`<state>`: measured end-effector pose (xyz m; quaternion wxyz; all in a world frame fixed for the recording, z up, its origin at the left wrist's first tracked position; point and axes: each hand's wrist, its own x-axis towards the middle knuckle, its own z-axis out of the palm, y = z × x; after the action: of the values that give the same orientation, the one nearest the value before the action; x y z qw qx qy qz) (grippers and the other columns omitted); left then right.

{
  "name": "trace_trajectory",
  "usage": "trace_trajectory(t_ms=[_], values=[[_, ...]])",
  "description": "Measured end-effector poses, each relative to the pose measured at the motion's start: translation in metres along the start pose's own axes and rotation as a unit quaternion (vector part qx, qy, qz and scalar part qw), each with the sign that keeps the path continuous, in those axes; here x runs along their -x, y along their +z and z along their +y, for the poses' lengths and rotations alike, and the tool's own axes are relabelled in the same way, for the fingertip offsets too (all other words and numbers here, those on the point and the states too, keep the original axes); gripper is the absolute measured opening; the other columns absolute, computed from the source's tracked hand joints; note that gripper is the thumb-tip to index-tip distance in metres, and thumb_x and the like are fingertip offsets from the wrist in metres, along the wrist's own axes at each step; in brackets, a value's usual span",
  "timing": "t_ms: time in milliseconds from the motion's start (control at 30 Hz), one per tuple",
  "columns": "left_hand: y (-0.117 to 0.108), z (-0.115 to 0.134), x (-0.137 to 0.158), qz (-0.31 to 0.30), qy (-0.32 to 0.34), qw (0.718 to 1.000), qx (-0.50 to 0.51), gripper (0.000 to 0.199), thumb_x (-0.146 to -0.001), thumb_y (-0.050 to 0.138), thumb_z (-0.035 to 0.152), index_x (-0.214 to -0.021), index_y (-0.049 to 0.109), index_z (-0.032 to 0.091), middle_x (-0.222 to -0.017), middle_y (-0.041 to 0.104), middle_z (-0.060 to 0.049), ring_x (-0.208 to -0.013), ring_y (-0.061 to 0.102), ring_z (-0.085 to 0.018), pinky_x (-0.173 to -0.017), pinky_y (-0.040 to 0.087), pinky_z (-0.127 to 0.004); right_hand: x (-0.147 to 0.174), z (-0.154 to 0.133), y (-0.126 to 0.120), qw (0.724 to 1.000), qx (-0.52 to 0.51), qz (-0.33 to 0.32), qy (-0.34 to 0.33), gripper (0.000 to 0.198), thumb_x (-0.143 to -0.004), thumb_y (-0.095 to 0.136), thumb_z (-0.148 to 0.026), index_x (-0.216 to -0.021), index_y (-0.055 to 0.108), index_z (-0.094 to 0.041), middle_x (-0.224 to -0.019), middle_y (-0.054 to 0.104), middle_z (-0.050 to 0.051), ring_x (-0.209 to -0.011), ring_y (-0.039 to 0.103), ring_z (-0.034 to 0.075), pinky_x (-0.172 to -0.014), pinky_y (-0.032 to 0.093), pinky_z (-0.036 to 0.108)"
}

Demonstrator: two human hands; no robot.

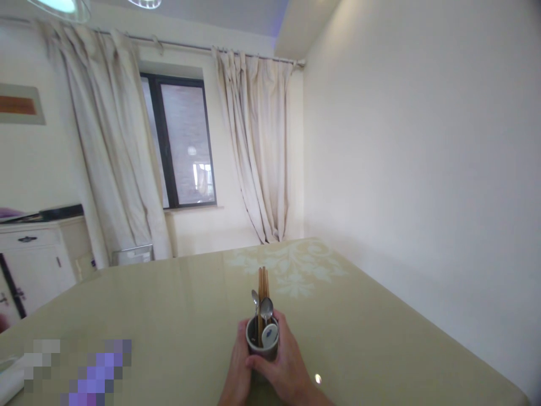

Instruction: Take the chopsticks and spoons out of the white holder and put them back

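A round utensil cup (pixel 262 353) with a pale rim is held between my two hands over the table. My left hand (pixel 239 361) wraps its left side, and my right hand (pixel 287 361) wraps its right side with the thumb across the front. Out of the cup stand several wooden chopsticks (pixel 264 282), a metal spoon (pixel 266 308) in front of them and a smaller metal spoon (pixel 255 298) to the left. A white ceramic spoon (pixel 269 336) with a blue mark leans at the cup's right front. The cup's base is hidden by my hands.
The glossy beige table (pixel 177 316) has a pale floral pattern at its far end. A blurred purple item (pixel 99 372) and a white object (pixel 12 386) lie at the near left. A white cabinet (pixel 38 254) stands beyond the left edge; a wall (pixel 422 169) runs along the right.
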<state>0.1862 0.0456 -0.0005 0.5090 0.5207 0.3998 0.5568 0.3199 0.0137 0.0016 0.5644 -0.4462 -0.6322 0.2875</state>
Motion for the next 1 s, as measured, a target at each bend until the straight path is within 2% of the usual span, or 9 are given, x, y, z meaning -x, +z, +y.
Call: trace_trajectory(t_ms=[67,200,333,433,533,633,800,900,1000], values=[[-0.004,0.004,0.000,-0.008,0.029,0.999,-0.042,0.051,-0.078,0.066,0.067,-0.100,0.071,0.022,-0.104,0.076,-0.009,-0.105,0.067,-0.032,-0.101,0.053,-0.045,-0.004,-0.004,0.000,1.000,0.018,0.014,0.004,0.089,-0.064,0.096,-0.042,-0.136,0.048,-0.021,-0.121,0.072,0.010,-0.108,0.069,0.030,-0.100,0.053,0.043],[-0.008,0.004,-0.003,0.026,0.019,0.995,-0.095,0.051,-0.087,0.052,0.070,-0.097,0.064,0.021,-0.095,0.072,-0.006,-0.097,0.067,-0.028,-0.093,0.052,-0.040,-0.010,-0.007,-0.005,0.997,0.066,0.028,-0.019,0.076,-0.067,0.088,-0.026,-0.133,0.051,-0.022,-0.117,0.073,0.007,-0.103,0.070,0.026,-0.095,0.054,0.038],[-0.010,-0.004,-0.006,0.085,0.033,0.984,-0.156,0.055,-0.084,0.049,0.078,-0.084,0.056,0.023,-0.077,0.062,-0.001,-0.080,0.061,-0.024,-0.079,0.049,-0.036,-0.022,0.001,-0.020,0.994,0.101,0.040,-0.018,0.066,-0.069,0.081,-0.024,-0.129,0.054,-0.022,-0.113,0.074,0.006,-0.099,0.071,0.024,-0.091,0.055,0.036],[-0.012,-0.009,-0.008,0.103,0.036,0.977,-0.185,0.053,-0.087,0.044,0.076,-0.077,0.051,0.025,-0.072,0.055,0.001,-0.074,0.056,-0.022,-0.072,0.046,-0.034,-0.038,0.014,-0.047,0.989,0.133,0.071,-0.004,0.064,-0.069,0.079,-0.027,-0.128,0.054,-0.022,-0.116,0.075,0.008,-0.102,0.072,0.026,-0.094,0.054,0.038],[-0.014,-0.010,-0.009,0.083,0.031,0.978,-0.191,0.045,-0.091,0.044,0.067,-0.077,0.052,0.025,-0.076,0.055,0.000,-0.076,0.056,-0.022,-0.073,0.046,-0.032,-0.059,0.030,-0.084,0.974,0.190,0.118,0.024,0.065,-0.069,0.080,-0.035,-0.127,0.054,-0.022,-0.115,0.076,0.009,-0.101,0.073,0.029,-0.092,0.055,0.042],[-0.014,-0.009,-0.011,0.072,0.027,0.977,-0.200,0.041,-0.091,0.046,0.063,-0.074,0.049,0.026,-0.074,0.053,0.000,-0.075,0.055,-0.022,-0.071,0.045,-0.032,-0.077,0.045,-0.119,0.968,0.202,0.148,0.033,0.063,-0.068,0.078,-0.038,-0.125,0.056,-0.022,-0.114,0.076,0.011,-0.102,0.074,0.031,-0.093,0.055,0.044],[-0.013,-0.006,-0.012,0.071,0.030,0.975,-0.208,0.045,-0.085,0.053,0.068,-0.067,0.041,0.028,-0.066,0.042,0.003,-0.066,0.046,-0.020,-0.064,0.039,-0.031,-0.087,0.065,-0.148,0.959,0.204,0.194,0.042,0.070,-0.069,0.075,-0.042,-0.132,0.054,-0.018,-0.118,0.075,0.015,-0.107,0.073,0.033,-0.096,0.054,0.046],[-0.010,-0.004,-0.015,0.044,0.036,0.976,-0.209,0.049,-0.082,0.058,0.069,-0.060,0.038,0.030,-0.061,0.039,0.003,-0.063,0.045,-0.022,-0.063,0.039,-0.032,-0.084,0.076,-0.149,0.952,0.198,0.227,0.040,0.081,-0.073,0.073,-0.049,-0.142,0.048,-0.015,-0.122,0.073,0.018,-0.110,0.073,0.034,-0.097,0.055,0.047],[-0.007,-0.005,-0.020,0.016,0.018,0.973,-0.228,0.053,-0.076,0.063,0.068,-0.050,0.035,0.032,-0.052,0.032,0.004,-0.057,0.044,-0.023,-0.062,0.042,-0.036,-0.079,0.078,-0.146,0.942,0.200,0.267,0.027,0.104,-0.069,0.077,-0.058,-0.152,0.036,-0.011,-0.142,0.061,0.025,-0.129,0.062,0.039,-0.107,0.050,0.053]])
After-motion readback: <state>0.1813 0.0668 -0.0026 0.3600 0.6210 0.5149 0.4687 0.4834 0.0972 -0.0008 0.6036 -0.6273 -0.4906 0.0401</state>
